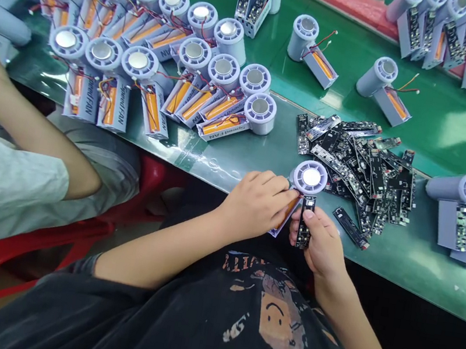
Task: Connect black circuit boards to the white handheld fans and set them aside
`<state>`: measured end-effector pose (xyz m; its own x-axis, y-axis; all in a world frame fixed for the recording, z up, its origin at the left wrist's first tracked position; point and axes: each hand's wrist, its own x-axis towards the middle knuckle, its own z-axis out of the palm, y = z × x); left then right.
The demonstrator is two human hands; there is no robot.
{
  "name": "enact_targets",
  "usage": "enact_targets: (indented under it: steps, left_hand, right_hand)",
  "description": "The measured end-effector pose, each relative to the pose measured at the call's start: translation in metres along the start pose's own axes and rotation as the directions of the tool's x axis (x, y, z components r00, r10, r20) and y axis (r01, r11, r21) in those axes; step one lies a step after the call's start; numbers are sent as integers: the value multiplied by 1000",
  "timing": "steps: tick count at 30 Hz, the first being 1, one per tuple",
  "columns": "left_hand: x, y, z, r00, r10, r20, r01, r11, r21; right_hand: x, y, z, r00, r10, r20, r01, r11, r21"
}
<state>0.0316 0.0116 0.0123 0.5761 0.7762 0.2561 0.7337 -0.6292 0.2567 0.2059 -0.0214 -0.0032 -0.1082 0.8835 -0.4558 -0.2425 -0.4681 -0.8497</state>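
Note:
At the table's near edge my left hand [257, 205] is closed around a pale purple handheld fan [309, 178], whose round head with a silver disc points up. An orange battery shows in its open handle, partly covered by my fingers. My right hand [322, 242] pinches a narrow black circuit board [305, 224] upright, thumb on its face, right beside the fan's handle. Thin wires by my left fingertips are mostly hidden. Just beyond my right hand lies a heap of similar circuit boards [362, 165], with one loose board [351, 228] at its near side.
Several fans with orange batteries and wires [150, 105] crowd the green table on the left. Fans with boards fitted stand at the right [459, 216] and far right. Two wired fans [314, 52] lie beyond the heap. A co-worker's arm [25, 118] is at left, near a red stool [85, 239].

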Motion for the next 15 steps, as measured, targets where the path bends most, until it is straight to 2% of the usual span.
enact_targets:
  steps: [4, 9, 12, 15]
  left_hand:
    - [11, 8, -7, 997, 12, 78, -21, 994, 103]
    - [16, 7, -13, 990, 44, 134, -58, 993, 103]
    - [7, 2, -12, 995, 84, 63, -86, 996, 36]
    - [-5, -2, -8, 999, 24, -47, -27, 998, -63]
  right_hand:
    - [1, 0, 0, 1000, 3, 7, -3, 1000, 1]
    - [2, 0, -1, 1000, 9, -2, -9, 1000, -18]
    - [1, 1, -2, 1000, 4, -8, -4, 1000, -8]
    - [0, 0, -2, 1000, 8, 8, -8, 1000, -5]
